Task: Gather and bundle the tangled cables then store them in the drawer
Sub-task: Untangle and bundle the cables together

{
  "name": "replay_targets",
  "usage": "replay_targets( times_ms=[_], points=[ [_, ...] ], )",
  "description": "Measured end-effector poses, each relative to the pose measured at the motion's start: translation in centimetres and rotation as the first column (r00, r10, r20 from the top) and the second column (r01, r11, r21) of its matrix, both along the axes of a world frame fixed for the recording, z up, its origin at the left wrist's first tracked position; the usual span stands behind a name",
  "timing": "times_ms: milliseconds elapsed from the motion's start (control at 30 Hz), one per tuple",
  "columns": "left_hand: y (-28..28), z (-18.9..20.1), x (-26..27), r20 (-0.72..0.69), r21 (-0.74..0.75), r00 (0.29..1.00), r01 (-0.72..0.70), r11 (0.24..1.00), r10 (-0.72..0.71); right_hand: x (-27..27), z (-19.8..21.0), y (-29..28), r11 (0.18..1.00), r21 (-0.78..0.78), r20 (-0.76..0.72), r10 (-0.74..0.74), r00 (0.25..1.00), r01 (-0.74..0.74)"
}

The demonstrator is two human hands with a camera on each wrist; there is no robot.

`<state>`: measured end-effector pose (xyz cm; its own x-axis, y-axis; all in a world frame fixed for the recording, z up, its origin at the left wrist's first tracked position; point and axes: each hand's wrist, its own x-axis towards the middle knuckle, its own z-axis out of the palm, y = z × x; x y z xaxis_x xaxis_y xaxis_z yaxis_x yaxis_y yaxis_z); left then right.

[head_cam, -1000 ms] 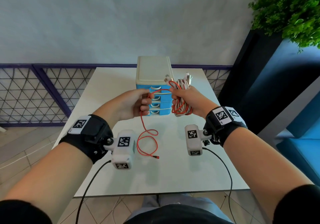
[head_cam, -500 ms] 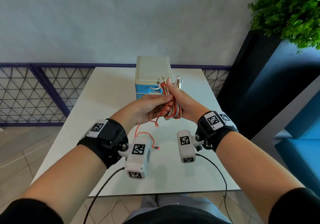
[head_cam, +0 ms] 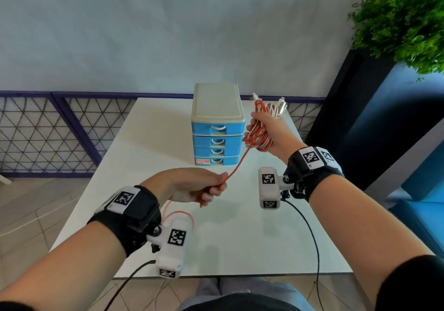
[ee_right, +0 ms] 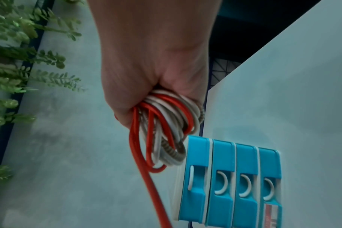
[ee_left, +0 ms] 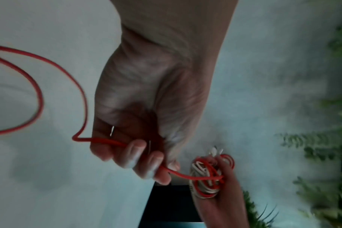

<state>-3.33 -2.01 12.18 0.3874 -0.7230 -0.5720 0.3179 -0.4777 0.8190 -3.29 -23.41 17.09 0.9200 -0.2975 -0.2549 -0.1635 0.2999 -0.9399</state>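
My right hand [head_cam: 266, 128] grips a coiled bundle of red and white cables [head_cam: 258, 137] held up just right of the blue drawer unit [head_cam: 217, 128]; plug ends stick out above the fist. In the right wrist view the cable bundle [ee_right: 166, 121] hangs from the right hand's fist beside the shut drawer fronts [ee_right: 230, 169]. A red cable [head_cam: 237, 164] runs taut from the bundle down to my left hand [head_cam: 201, 188], which pinches it nearer me. In the left wrist view the red cable [ee_left: 107, 141] passes through the left hand's curled fingers [ee_left: 135, 154], and its loose tail loops behind.
The drawer unit, four blue drawers under a cream top, stands at the far middle of the white table [head_cam: 240, 238]. A green plant [head_cam: 403, 22] on a dark stand is at the right, a purple lattice railing [head_cam: 48, 130] at the left.
My hands, together at the bundle before, have parted. The left hand pulled back toward me along the red cable, drawing it taut; the right hand moved the bundle to the right and farther away.
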Motion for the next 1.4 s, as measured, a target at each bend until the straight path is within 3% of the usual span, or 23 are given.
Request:
replay_targets(
  times_ms=[67,133,200,367,600,667,733,800,833,867,933,1067,1167,1300,1400],
  points=[
    [0.0,0.0,0.6,0.251,0.114,0.968,-0.010,0.993,-0.019,-0.3,0.4,-0.1,0.994,-0.017,-0.025,0.111,0.993,-0.112],
    [-0.6,0.9,1.4,0.533,0.187,0.846,-0.097,0.978,-0.018,-0.6,0.7,0.2,0.974,-0.069,-0.071,0.211,0.975,-0.216],
    [-1.4,1.8,2.1,0.711,0.152,0.702,-0.203,0.967,0.036,-0.6,0.9,0.7,0.952,-0.134,-0.096,0.265,0.959,-0.277],
    [-2.8,3.8,3.0,0.839,-0.019,0.520,-0.264,0.964,0.159,-1.3,1.5,2.2,0.851,-0.332,-0.165,0.372,0.913,-0.407],
    [-3.0,3.9,2.9,0.893,-0.102,0.385,-0.331,0.938,0.233,-2.2,1.5,2.5,0.794,-0.145,-0.175,0.566,0.806,-0.590],
    [-2.9,4.0,2.7,0.890,-0.018,0.421,-0.353,0.935,0.176,-2.2,1.2,2.4,0.795,-0.198,-0.186,0.544,0.818,-0.573],
    [-2.4,4.0,2.7,0.824,0.085,0.551,-0.357,0.930,0.136,-2.1,0.6,1.8,0.810,-0.277,-0.182,0.484,0.856,-0.516],
    [-1.6,3.7,2.8,0.553,0.012,0.779,-0.362,0.932,0.295,-1.8,-0.2,1.0,0.853,-0.297,-0.156,0.400,0.903,-0.430],
    [-1.0,3.8,2.8,0.350,-0.060,0.854,-0.391,0.919,0.386,-1.6,-0.6,0.4,0.881,-0.286,-0.145,0.349,0.926,-0.377],
    [-0.5,3.8,2.9,0.170,-0.120,0.881,-0.426,0.897,0.442,-1.5,-0.9,-0.1,0.905,-0.276,-0.136,0.297,0.945,-0.325],
    [0.1,3.8,2.9,-0.049,-0.197,0.879,-0.475,0.858,0.475,-1.5,-1.4,-0.7,0.926,-0.273,-0.127,0.234,0.964,-0.261],
    [-1.0,4.4,2.1,-0.193,-0.295,0.874,-0.484,0.824,0.445,-1.4,-1.8,0.1,0.917,-0.276,-0.153,0.256,0.955,-0.290],
    [-2.7,5.0,1.1,-0.157,-0.288,0.892,-0.452,0.844,0.424,-1.2,-1.7,1.5,0.911,-0.214,-0.110,0.336,0.935,-0.353],
    [-4.3,5.2,0.5,-0.083,-0.232,0.902,-0.431,0.872,0.424,-1.6,-1.0,2.5,0.850,-0.061,-0.058,0.520,0.852,-0.523],
    [-4.6,5.2,0.3,-0.025,-0.199,0.910,-0.411,0.890,0.415,-2.0,-0.3,2.8,0.854,-0.121,-0.081,0.499,0.863,-0.505]
  ],
)
